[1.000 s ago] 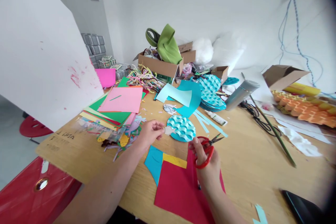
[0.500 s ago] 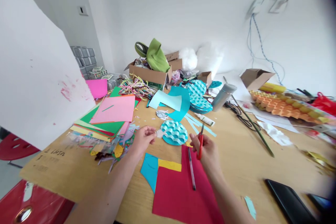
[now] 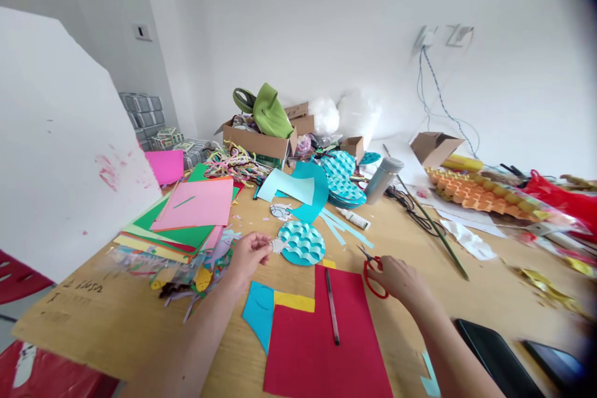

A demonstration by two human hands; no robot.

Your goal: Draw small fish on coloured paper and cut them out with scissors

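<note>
My left hand [image 3: 252,252] pinches a small white paper cutout [image 3: 277,245], just left of a round teal disc [image 3: 302,242] covered with wavy paper strips. Red-handled scissors [image 3: 374,277] are in my right hand [image 3: 396,277], low over the table to the right of the disc, with the blades pointing up and left. Another drawn cutout [image 3: 280,211] lies above the disc. Below, a pen [image 3: 333,308] rests on red paper [image 3: 303,348], beside yellow [image 3: 293,301] and blue paper pieces [image 3: 259,311].
Coloured sheets [image 3: 200,202] are stacked at the left. Behind the disc are a glue bottle [image 3: 353,218], teal discs [image 3: 345,189] and a grey flask [image 3: 383,180]. A green stick [image 3: 433,233] and a black phone [image 3: 497,354] lie at the right.
My right hand has moved right, away from the disc, and the scissors have tilted from nearly upright to low over the table. My left hand still holds the cutout. The view has shifted slightly.
</note>
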